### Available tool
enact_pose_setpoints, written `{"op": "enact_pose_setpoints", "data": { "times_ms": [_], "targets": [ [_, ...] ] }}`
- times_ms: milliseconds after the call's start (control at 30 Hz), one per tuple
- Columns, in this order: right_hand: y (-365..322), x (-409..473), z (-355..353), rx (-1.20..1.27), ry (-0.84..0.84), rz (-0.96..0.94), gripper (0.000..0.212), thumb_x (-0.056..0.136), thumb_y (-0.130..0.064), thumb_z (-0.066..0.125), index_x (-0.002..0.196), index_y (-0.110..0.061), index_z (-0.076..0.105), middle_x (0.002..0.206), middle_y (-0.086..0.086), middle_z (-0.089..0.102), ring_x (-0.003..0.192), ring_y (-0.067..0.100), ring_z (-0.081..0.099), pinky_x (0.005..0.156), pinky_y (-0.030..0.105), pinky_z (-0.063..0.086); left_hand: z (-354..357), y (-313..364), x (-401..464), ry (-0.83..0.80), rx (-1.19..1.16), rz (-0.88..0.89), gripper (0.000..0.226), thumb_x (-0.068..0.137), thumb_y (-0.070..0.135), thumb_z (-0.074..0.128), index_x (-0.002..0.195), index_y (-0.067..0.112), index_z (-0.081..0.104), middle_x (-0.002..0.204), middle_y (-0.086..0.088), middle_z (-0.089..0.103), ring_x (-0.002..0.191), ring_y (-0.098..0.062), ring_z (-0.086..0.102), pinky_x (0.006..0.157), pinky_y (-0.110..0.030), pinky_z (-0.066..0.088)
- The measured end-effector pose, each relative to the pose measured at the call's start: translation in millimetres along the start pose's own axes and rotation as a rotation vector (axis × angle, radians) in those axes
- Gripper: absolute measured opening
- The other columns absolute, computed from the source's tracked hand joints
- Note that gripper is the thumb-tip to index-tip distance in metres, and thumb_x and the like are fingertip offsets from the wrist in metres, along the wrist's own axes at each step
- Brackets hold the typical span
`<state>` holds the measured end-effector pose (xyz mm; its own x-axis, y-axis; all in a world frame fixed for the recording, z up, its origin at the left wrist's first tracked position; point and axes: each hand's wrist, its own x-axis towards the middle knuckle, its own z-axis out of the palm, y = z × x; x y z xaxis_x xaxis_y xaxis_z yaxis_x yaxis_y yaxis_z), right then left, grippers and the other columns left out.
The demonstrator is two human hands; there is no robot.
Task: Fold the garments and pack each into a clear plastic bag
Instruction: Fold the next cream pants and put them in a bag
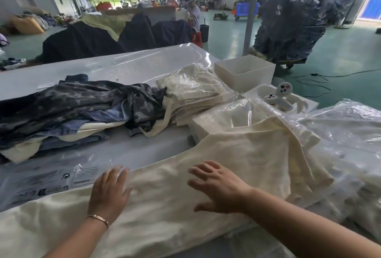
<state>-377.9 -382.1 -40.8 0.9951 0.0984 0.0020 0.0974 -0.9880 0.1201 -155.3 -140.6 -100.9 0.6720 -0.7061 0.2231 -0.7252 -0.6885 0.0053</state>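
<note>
A cream garment [165, 183] lies spread across the near table, its right part bunched up over other pieces. My left hand [109, 192] rests flat on its upper left edge, fingers straight. Spread just above the cloth, my right hand [216, 187] has its fingers straight; I cannot tell whether it touches. A clear plastic bag [51, 181] with printed warning text lies flat to the left, under the garment's edge. Behind it sits a heap of dark star-print and denim garments [82, 109]. A stack of bagged cream garments [198, 90] stands behind the middle.
An open white box [245, 72] stands at the back right of the table, a small white toy [282, 97] beside it. More bagged garments [350, 134] pile up on the right. Beyond the table are dark covered heaps, a seated person and a loaded cart.
</note>
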Motion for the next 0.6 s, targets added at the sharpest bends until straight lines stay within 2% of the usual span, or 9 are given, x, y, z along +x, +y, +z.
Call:
{"op": "enact_pose_setpoints", "data": {
  "times_ms": [67, 133, 200, 233, 300, 400, 467, 533, 600],
  "targets": [
    [0.0, -11.3, 13.6, -0.062, -0.094, 0.045, 0.083, 0.082, -0.075, 0.039, 0.147, -0.023, 0.035, 0.158, 0.010, 0.024, 0.147, 0.025, 0.016, 0.118, 0.047, -0.006, 1.5, 12.6, -19.4, -0.137, -0.042, 0.042, 0.075, 0.094, 0.058, 0.014, 0.125, 0.012, 0.063, 0.132, -0.012, 0.059, 0.120, -0.031, 0.056, 0.100, -0.050, 0.041],
    [4.9, -15.5, 20.4, -0.101, -0.139, 0.169, 0.084, 0.087, -0.073, 0.033, 0.153, -0.023, 0.018, 0.162, 0.007, 0.005, 0.149, 0.020, -0.003, 0.104, 0.037, -0.036, 16.0, 18.9, -40.0, -0.291, -0.031, -0.011, 0.098, 0.079, 0.070, -0.017, 0.148, 0.023, 0.035, 0.156, 0.000, 0.029, 0.143, -0.020, 0.028, 0.115, -0.045, 0.020],
    [6.4, -12.5, 24.1, -0.135, -0.185, 0.239, 0.079, 0.091, -0.069, 0.028, 0.154, -0.024, 0.010, 0.162, 0.005, -0.003, 0.149, 0.018, -0.011, 0.098, 0.037, -0.041, 28.2, 14.3, -53.2, -0.359, -0.027, -0.112, 0.100, 0.065, 0.072, -0.023, 0.153, 0.035, 0.007, 0.161, 0.008, 0.002, 0.148, -0.013, 0.001, 0.118, -0.040, 0.002],
    [3.9, -10.8, 24.3, -0.143, -0.202, 0.253, 0.078, 0.092, -0.067, 0.027, 0.155, -0.024, 0.009, 0.162, 0.005, -0.004, 0.148, 0.018, -0.012, 0.101, 0.040, -0.039, 25.8, 14.6, -56.7, -0.348, -0.045, -0.141, 0.103, 0.063, 0.075, -0.025, 0.152, 0.036, 0.007, 0.161, 0.006, 0.002, 0.149, -0.015, 0.001, 0.118, -0.041, 0.001],
    [-2.6, -11.8, 21.7, -0.140, -0.189, 0.263, 0.075, 0.094, -0.065, 0.027, 0.154, -0.023, 0.014, 0.162, 0.006, 0.001, 0.149, 0.020, -0.009, 0.108, 0.046, -0.031, 10.4, 19.0, -61.4, -0.260, -0.056, -0.156, 0.100, 0.075, 0.074, -0.013, 0.148, 0.024, 0.034, 0.157, -0.003, 0.026, 0.145, -0.024, 0.022, 0.116, -0.050, 0.014],
    [-18.6, -18.9, 8.4, -0.138, 0.019, 0.230, 0.069, 0.088, -0.065, 0.034, 0.136, -0.021, 0.056, 0.147, 0.009, 0.045, 0.140, 0.023, 0.037, 0.114, 0.047, -0.006, -1.0, 22.3, -73.0, -0.087, -0.085, -0.208, 0.065, 0.091, 0.051, 0.024, 0.125, 0.012, 0.064, 0.136, -0.011, 0.056, 0.126, -0.033, 0.052, 0.103, -0.057, 0.034],
    [-37.6, -22.3, 9.7, -0.095, 0.039, 0.120, 0.069, 0.074, -0.073, 0.052, 0.119, -0.024, 0.069, 0.129, 0.004, 0.063, 0.123, 0.020, 0.057, 0.110, 0.045, 0.011, 5.5, 22.2, -84.9, -0.146, -0.100, -0.334, 0.055, 0.090, 0.048, 0.033, 0.129, 0.019, 0.060, 0.144, -0.005, 0.049, 0.133, -0.030, 0.044, 0.107, -0.057, 0.029],
    [-66.2, -16.7, 18.4, -0.023, -0.055, 0.041, 0.077, 0.059, -0.080, 0.060, 0.117, -0.029, 0.070, 0.126, 0.000, 0.065, 0.119, 0.015, 0.060, 0.107, 0.045, 0.025, 16.7, 19.0, -87.3, -0.280, -0.147, -0.455, 0.050, 0.094, 0.049, 0.038, 0.138, 0.028, 0.046, 0.154, 0.004, 0.032, 0.141, -0.021, 0.028, 0.114, -0.044, 0.023],
    [-99.1, -0.2, 31.1, -0.004, -0.090, -0.009, 0.085, 0.054, -0.082, 0.058, 0.123, -0.032, 0.066, 0.132, -0.001, 0.061, 0.122, 0.013, 0.057, 0.107, 0.045, 0.039, 20.1, 12.1, -86.4, -0.253, -0.263, -0.453, 0.046, 0.095, 0.041, 0.045, 0.137, 0.023, 0.047, 0.150, 0.001, 0.037, 0.137, -0.018, 0.033, 0.111, -0.033, 0.028]
  ]
}}
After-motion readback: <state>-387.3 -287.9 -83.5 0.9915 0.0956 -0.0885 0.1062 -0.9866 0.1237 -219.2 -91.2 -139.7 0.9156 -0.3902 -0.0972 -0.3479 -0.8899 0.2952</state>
